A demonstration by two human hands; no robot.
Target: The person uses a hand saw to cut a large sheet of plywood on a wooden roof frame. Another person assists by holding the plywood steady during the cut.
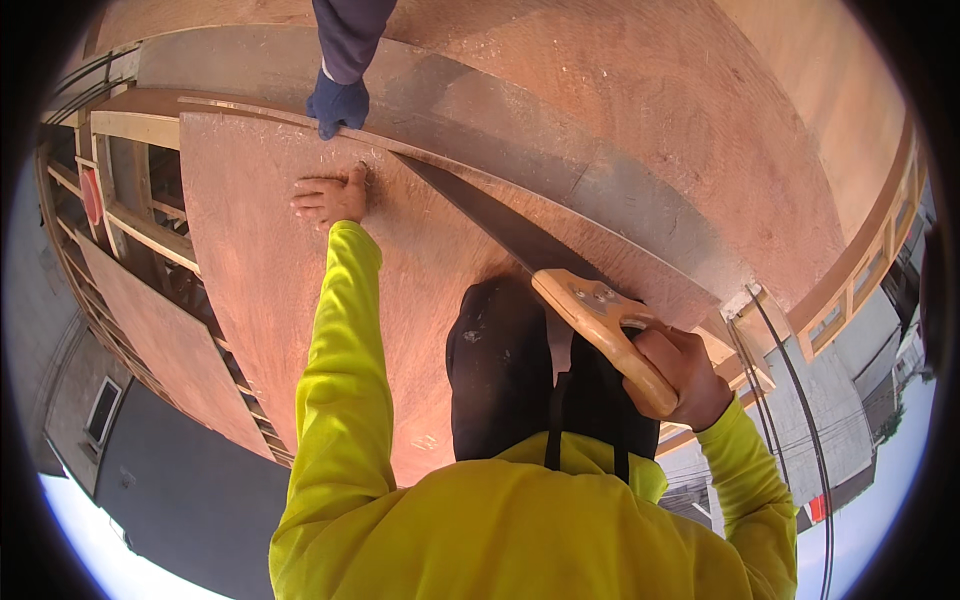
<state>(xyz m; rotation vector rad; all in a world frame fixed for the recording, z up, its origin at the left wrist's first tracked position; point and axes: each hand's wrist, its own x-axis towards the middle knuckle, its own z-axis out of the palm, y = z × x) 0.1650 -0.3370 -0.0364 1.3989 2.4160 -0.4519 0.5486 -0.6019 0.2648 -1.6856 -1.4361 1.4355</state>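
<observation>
My right hand (686,372) is wrapped round the wooden handle of a handsaw (505,222). Its dark blade slants up and left, the tip at a cut line in a reddish plywood sheet (250,290). My left hand (335,195) lies flat on that sheet with fingers spread, left of the blade tip. Just beyond it, a co-worker's blue-gloved hand (338,104) grips the edge of a narrow plywood strip (600,235) along the cut. My knees, in black trousers, are on or over the sheet beside the saw.
Open wooden framing (150,230) with gaps between its beams lies at the left. A grey strip (430,90) and more plywood (690,110) stretch away at the far side. Dark cables (800,390) hang at the right, with building walls and sky beyond the edge.
</observation>
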